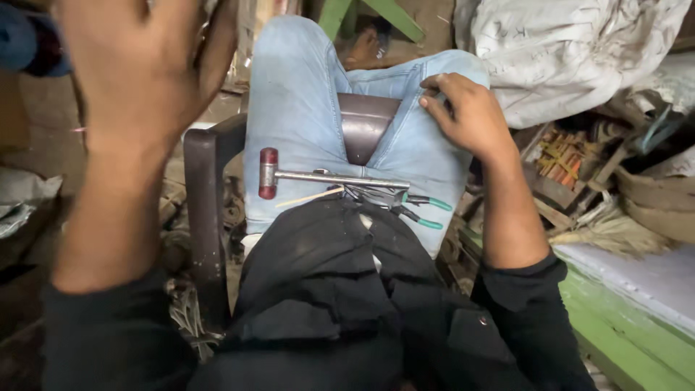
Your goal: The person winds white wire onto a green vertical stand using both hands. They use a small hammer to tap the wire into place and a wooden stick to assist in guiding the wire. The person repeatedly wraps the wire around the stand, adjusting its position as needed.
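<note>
Head view looking down at a seated person in light blue jeans (297,108) and a black top (326,289), going left to right: left hand (141,65) raised close to the camera at upper left, fingers spread and released, blurred, holding nothing visible, black sleeve (108,333) below it; dark brown chair arm (203,210) runs down just right of that forearm, with scrap and clutter on the floor behind it, too dim to name; small hammer (269,172) with a dark red head and a metal handle lies across the lap on the jeans, head toward the left thigh, handle running right; a thin pale stick (308,197) lies just under the handle; at the handle's right end, pliers with green grips (427,212) rest on the right thigh, touching or overlapping the hammer handle, dark jaws partly hidden by the black top's edge; right hand (467,116) rests on the right thigh near the knee, fingers bent and pinching the jeans fabric, well apart from the tools; white sack (572,51) at upper right, a wooden box of small pieces (561,156) below it, a straw broom (615,232), and a green painted bench (630,333) at lower right
</note>
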A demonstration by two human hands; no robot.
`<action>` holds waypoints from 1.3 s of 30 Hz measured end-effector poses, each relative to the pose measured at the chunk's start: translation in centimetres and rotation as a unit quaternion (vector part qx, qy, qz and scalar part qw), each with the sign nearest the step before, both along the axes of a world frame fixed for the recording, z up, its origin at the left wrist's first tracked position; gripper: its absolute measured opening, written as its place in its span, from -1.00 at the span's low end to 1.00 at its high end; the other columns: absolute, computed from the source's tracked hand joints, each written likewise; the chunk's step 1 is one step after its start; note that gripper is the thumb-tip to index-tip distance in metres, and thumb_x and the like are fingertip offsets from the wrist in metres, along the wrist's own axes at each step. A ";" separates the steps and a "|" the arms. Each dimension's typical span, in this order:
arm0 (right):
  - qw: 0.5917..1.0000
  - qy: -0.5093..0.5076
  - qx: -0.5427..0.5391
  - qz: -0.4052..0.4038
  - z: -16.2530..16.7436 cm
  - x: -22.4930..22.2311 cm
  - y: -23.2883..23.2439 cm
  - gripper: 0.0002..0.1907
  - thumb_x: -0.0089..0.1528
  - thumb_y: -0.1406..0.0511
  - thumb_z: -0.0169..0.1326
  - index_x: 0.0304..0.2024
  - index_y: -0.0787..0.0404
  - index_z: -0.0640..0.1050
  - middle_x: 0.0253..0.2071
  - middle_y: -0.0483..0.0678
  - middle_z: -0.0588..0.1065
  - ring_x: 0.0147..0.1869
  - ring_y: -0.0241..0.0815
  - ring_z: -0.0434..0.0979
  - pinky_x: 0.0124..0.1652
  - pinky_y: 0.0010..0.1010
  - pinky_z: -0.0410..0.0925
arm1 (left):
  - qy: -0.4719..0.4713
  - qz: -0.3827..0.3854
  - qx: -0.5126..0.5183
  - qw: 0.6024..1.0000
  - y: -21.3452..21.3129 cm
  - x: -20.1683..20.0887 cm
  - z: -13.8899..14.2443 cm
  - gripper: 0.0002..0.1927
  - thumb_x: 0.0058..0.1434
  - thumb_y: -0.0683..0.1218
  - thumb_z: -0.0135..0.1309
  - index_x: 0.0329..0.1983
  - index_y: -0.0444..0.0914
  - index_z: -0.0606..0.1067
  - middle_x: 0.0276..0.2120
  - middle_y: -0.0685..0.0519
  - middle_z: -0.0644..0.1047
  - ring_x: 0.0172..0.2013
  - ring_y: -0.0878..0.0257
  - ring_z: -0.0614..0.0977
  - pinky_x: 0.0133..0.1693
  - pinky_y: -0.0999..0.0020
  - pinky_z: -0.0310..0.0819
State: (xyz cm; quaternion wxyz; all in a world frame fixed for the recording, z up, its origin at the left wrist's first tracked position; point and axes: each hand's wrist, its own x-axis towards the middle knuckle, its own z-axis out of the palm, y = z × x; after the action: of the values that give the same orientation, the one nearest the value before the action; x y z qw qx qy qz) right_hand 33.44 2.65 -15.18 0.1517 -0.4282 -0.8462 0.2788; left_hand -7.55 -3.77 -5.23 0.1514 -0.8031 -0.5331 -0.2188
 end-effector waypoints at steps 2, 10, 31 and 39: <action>1.000 -0.016 0.008 -0.006 -0.2 -0.6 -0.1 -0.79 0.37 0.27 0.18 -0.02 0.26 0.58 -0.11 0.11 0.57 -0.11 0.12 0.58 -0.14 -0.17 0.42 | -0.073 0.012 -0.063 0.995 -1.9 0.2 -2.3 -0.72 0.41 -0.18 0.17 0.16 -0.27 0.50 0.13 -0.09 0.48 0.16 -0.03 0.49 0.15 0.12 0.44; 0.992 -0.068 0.104 -0.002 -4.4 -2.9 1.2 -0.75 0.37 0.33 0.24 0.05 0.31 0.56 -0.03 0.18 0.54 0.03 0.23 0.51 0.04 -0.07 0.38 | -0.489 0.159 -0.368 0.775 -4.4 -7.7 -16.0 -0.75 0.57 -0.03 0.00 0.14 -0.27 0.51 -0.08 -0.08 0.58 -0.06 0.02 0.67 -0.01 0.09 0.50; 0.922 -0.255 0.220 -0.189 -1.8 0.4 -4.5 -0.87 0.46 0.34 0.22 -0.03 0.30 0.60 -0.01 0.13 0.53 0.10 0.19 0.47 0.14 -0.04 0.33 | -0.647 0.050 -0.246 0.720 1.3 -15.1 -33.3 -0.82 0.36 -0.09 0.24 -0.17 -0.32 0.60 -0.09 -0.05 0.65 -0.06 0.19 0.64 0.04 0.35 0.50; 0.957 -0.029 0.250 -0.143 2.2 -5.1 -6.2 -0.85 0.39 0.39 0.20 0.00 0.24 0.56 0.02 0.08 0.55 0.11 0.10 0.55 0.13 -0.16 0.40 | -0.908 -0.245 0.095 0.327 -8.0 -16.9 -8.1 -0.61 0.49 0.18 -0.12 0.07 -0.21 0.40 -0.07 0.10 0.45 -0.01 0.29 0.52 0.27 0.13 0.41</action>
State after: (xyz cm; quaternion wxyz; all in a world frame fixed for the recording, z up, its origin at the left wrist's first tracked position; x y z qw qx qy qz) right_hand 28.31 -3.52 -13.01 0.2677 -0.5011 -0.8227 0.0214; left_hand -24.43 -11.79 -13.30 -0.4120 -0.1804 -0.0943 -0.8882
